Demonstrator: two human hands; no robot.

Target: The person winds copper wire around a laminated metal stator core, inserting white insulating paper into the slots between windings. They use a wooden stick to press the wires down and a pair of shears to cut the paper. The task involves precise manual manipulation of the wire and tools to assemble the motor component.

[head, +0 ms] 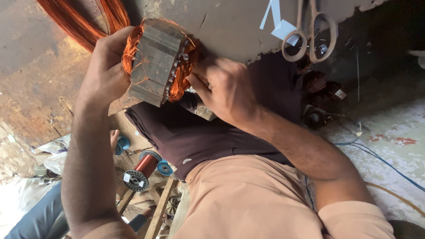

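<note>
My right hand (228, 88) pinches its fingertips together on the copper winding at the end of the stator core (157, 62), which my left hand (106, 66) clamps from the other side, raised over my lap. Behind it hang loose copper wire strands (75, 20). Scissors (310, 33) lie on the floor beyond; a spool of copper wire (142, 170) sits below.

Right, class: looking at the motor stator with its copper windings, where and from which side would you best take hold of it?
Grip the stator by its grey laminated steel body, coming from the outer side, probably best. The flat ribbed core gives firm purchase, while the copper windings bulging from each end face look thin and easily bent. The left hand wraps one side this way; the right hand works at the coils.
</note>
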